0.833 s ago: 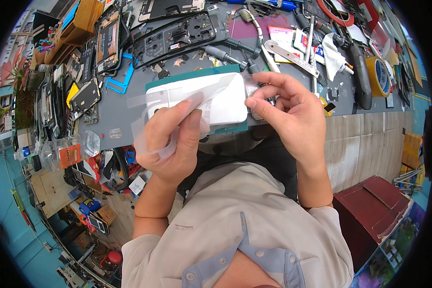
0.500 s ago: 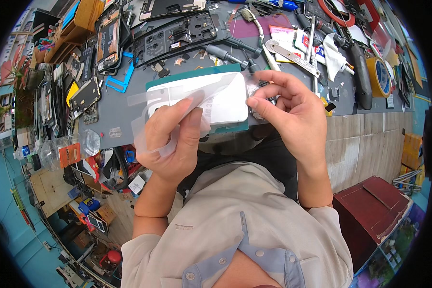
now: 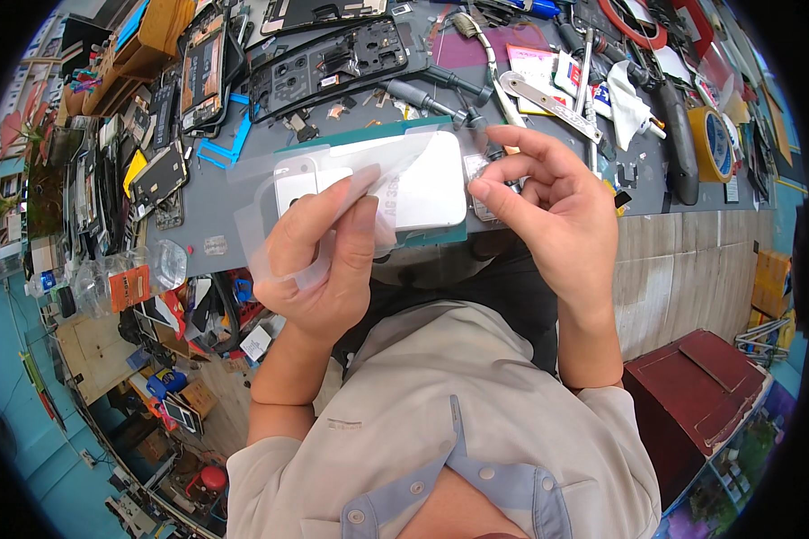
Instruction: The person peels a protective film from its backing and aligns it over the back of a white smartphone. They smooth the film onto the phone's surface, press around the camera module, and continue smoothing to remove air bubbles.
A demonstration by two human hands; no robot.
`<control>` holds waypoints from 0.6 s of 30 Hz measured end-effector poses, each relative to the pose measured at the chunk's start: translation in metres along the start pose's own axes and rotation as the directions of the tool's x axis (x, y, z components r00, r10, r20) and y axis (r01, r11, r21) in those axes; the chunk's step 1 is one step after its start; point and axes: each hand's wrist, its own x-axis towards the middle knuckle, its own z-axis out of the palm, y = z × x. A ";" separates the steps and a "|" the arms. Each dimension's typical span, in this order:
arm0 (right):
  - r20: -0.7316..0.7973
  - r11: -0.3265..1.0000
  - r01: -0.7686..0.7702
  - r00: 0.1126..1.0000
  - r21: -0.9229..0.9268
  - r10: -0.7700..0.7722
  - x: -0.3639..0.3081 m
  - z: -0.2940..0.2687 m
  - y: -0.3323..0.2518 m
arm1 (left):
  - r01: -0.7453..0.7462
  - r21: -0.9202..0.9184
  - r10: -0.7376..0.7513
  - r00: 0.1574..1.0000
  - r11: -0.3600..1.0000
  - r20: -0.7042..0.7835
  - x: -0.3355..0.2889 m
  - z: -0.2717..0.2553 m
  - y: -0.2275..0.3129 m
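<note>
- Our left hand (image 3: 319, 260) pinches the clear film (image 3: 333, 193), which lies over the white phone (image 3: 395, 184).
- Our right hand (image 3: 548, 202) pinches the film's tab beside the phone's right end.

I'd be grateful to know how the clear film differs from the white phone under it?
The film is see-through and limp, curling where the left hand pinches it; the phone is opaque white and rigid. The film is lifted, while the phone lies flat on the green mat. Both are similar in outline.
</note>
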 end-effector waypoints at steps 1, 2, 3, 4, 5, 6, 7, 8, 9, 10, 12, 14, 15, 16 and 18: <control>-0.006 1.000 0.019 1.000 0.002 -0.019 0.000 0.000 0.001 | 0.020 -0.025 -0.020 1.000 0.999 -0.010 -0.001 0.000 0.000; -0.003 1.000 0.018 1.000 -0.004 -0.018 0.000 0.000 0.001 | 0.039 -0.051 -0.040 0.999 0.998 -0.019 -0.003 0.001 -0.001; 0.001 1.000 0.017 1.000 -0.009 -0.017 0.001 -0.001 0.001 | 0.058 -0.077 -0.061 0.998 0.995 -0.027 -0.004 0.002 -0.001; 0.002 1.000 0.016 1.000 -0.015 -0.016 0.001 -0.001 0.001 | 0.052 -0.063 -0.054 0.998 0.997 -0.022 -0.004 0.001 -0.002; 0.003 1.000 0.017 1.000 -0.021 -0.017 0.001 -0.001 0.000 | 0.046 -0.049 -0.047 0.999 0.998 -0.016 -0.005 0.000 -0.004; 0.004 0.999 0.018 1.000 -0.027 -0.018 0.001 -0.001 0.000 | 0.040 -0.034 -0.040 0.999 0.999 -0.011 -0.005 -0.001 -0.004; 0.007 0.999 0.019 1.000 -0.034 -0.019 0.001 -0.001 0.000 | 0.041 -0.030 -0.041 0.999 0.999 -0.011 -0.004 -0.001 -0.003; 0.006 0.999 0.020 1.000 -0.033 -0.020 0.001 -0.001 0.000 | 0.042 -0.025 -0.042 0.999 0.999 -0.011 -0.003 0.000 -0.001; 0.006 0.999 0.021 1.000 -0.032 -0.021 0.001 -0.001 0.000 | 0.043 -0.021 -0.043 0.999 0.999 -0.012 -0.002 0.000 0.001; 0.006 0.999 0.022 1.000 -0.031 -0.022 0.001 -0.001 0.001 | 0.045 -0.022 -0.045 0.999 0.999 -0.008 -0.002 0.000 0.001; 0.005 1.000 -0.004 1.000 -0.011 0.004 0.001 0.000 -0.001 | 0.049 -0.024 -0.049 0.999 0.998 -0.001 -0.002 0.000 0.000; 0.006 1.000 -0.016 1.000 -0.007 0.016 0.000 0.001 -0.002 | 0.048 -0.042 -0.048 0.999 0.998 -0.013 -0.003 0.001 -0.001; 0.008 1.000 -0.015 1.000 -0.013 0.015 0.000 0.001 -0.002 | 0.047 -0.051 -0.048 0.999 0.998 -0.019 -0.003 0.001 -0.001; 0.010 1.000 -0.014 1.000 -0.019 0.014 0.000 0.001 -0.002 | 0.041 -0.044 -0.042 0.999 0.998 -0.013 -0.003 0.001 -0.001; 0.007 0.999 -0.012 1.000 -0.030 0.012 0.000 0.001 -0.002 | 0.031 -0.029 -0.031 1.000 0.999 -0.003 -0.002 0.000 0.000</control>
